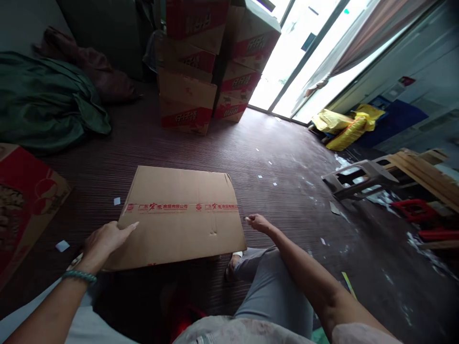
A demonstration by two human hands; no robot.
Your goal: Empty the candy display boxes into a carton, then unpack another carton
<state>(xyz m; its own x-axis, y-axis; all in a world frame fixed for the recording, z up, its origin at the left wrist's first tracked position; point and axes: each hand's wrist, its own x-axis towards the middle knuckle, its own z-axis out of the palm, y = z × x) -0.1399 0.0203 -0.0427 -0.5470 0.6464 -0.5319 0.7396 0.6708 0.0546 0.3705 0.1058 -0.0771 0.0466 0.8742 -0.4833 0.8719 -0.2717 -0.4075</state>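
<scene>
A brown cardboard box (182,234) lies before my knees, its taped top facing up. Red Chinese lettering runs along the tape across its middle. My left hand (109,239) grips the box's left edge, thumb on top and the other fingers down its side. Just off the right edge is my right hand (260,223), apart from the box. Its fingers are drawn together, and whatever they may hold is too small to make out.
Red-and-brown printed cartons (188,102) are stacked ahead near the glass door. Another printed carton (32,200) stands at left, below a green cloth heap (46,100). To the right are a grey plastic stool (358,177) and yellow sacks (344,126). Small white scraps dot the dark floor.
</scene>
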